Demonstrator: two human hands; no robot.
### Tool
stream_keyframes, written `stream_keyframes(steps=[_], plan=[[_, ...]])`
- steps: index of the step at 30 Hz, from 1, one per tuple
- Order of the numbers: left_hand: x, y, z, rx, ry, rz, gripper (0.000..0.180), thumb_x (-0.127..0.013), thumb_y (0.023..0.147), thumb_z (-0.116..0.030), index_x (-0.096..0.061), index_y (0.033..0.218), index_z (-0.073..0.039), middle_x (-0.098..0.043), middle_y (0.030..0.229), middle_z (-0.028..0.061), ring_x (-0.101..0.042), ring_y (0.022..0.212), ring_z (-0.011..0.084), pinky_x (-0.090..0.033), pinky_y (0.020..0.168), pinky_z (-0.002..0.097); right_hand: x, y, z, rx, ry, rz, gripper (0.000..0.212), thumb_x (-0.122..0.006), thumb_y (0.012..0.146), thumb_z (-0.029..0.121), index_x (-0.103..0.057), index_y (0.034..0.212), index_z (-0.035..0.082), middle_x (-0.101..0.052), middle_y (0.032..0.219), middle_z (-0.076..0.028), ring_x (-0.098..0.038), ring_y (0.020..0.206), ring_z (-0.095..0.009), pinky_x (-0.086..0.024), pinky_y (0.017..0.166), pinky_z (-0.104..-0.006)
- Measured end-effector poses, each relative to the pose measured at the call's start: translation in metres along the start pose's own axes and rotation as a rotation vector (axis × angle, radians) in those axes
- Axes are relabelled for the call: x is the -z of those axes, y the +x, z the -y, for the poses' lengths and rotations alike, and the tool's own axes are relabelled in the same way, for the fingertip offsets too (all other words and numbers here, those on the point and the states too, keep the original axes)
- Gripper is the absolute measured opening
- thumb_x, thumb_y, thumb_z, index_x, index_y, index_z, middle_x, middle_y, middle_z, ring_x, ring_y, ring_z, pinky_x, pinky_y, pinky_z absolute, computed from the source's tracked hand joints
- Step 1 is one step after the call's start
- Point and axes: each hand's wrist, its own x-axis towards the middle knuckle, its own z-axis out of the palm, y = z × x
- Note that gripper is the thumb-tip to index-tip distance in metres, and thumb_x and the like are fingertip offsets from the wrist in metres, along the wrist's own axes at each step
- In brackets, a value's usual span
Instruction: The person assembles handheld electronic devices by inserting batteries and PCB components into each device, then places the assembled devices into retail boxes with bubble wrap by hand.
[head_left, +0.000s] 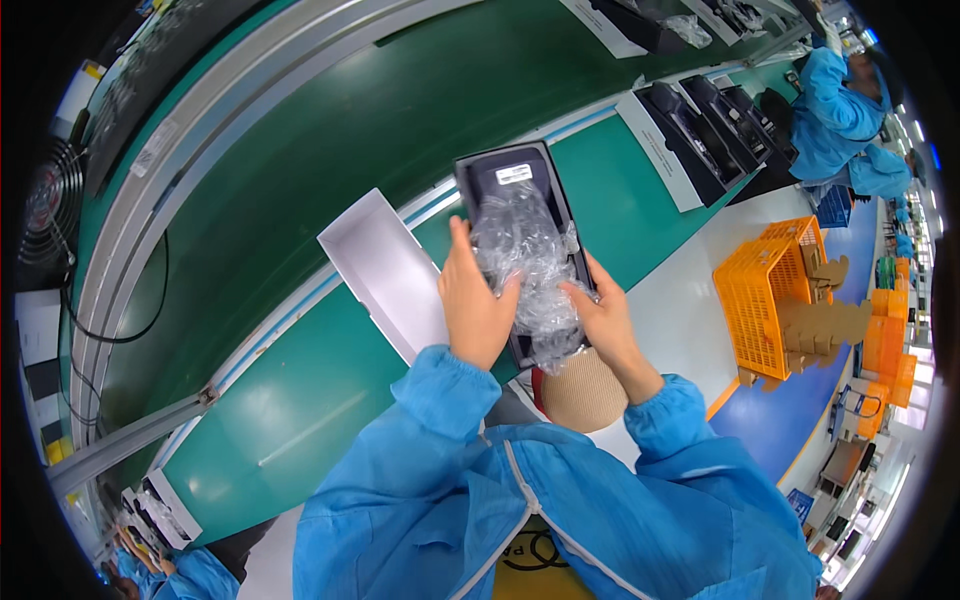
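Note:
A narrow black box (555, 172) lies open in front of me, with a white label near its far end. Crumpled clear plastic wrapping (525, 245) fills much of it; whatever the wrapping covers is hard to make out. My left hand (478, 305) grips the box's left side, fingers along the edge and thumb on the plastic. On the right side, my right hand (612, 325) has its thumb over the plastic and its fingers at the outer edge. Beside my left hand, a white open box lid or tray (385, 265) rests on the green bench.
A green conveyor (300, 130) runs behind a metal rail. More open black boxes (700, 130) stand at the far right, near a person in blue (840, 110). Orange crates (755, 300) with cardboard dividers stand right. Another person's hands (145, 555) work at lower left.

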Motion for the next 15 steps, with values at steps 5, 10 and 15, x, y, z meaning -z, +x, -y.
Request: stream_keyframes(steps=[5, 10, 15], plan=[[0.055, -0.022, 0.005, 0.125, -0.146, -0.282, 0.075, -0.068, 0.082, -0.008, -0.032, 0.147, 0.000, -0.037, 0.145, 0.0228, -0.041, 0.130, 0.0385, -0.031, 0.111, 0.0430, -0.046, 0.003, 0.043, 0.196, -0.169, 0.220, 0.059, -0.063, 0.089, 0.004, -0.041, 0.144, 0.001, -0.052, 0.139, -0.019, -0.051, 0.127, -0.023, -0.037, 0.106, -0.0315], [0.093, -0.029, 0.053, 0.212, -0.198, -0.388, 0.074, -0.066, 0.083, -0.006, -0.034, 0.149, -0.007, -0.031, 0.150, 0.0203, -0.035, 0.137, 0.0350, -0.028, 0.113, 0.0408, -0.116, 0.018, 0.016, 0.062, -0.017, 0.349, 0.060, -0.063, 0.090, 0.008, -0.040, 0.144, 0.001, -0.052, 0.139, -0.021, -0.050, 0.129, -0.025, -0.037, 0.107, -0.0319], [0.081, -0.038, 0.102, 0.247, -0.247, -0.452, 0.074, -0.065, 0.082, -0.004, -0.034, 0.149, -0.008, -0.024, 0.155, 0.0189, -0.028, 0.142, 0.0333, -0.026, 0.114, 0.0394, -0.142, 0.020, -0.023, 0.079, -0.093, 0.368, 0.055, -0.060, 0.091, 0.004, -0.042, 0.142, -0.002, -0.056, 0.134, -0.015, -0.052, 0.122, -0.019, -0.038, 0.104, -0.0295]])
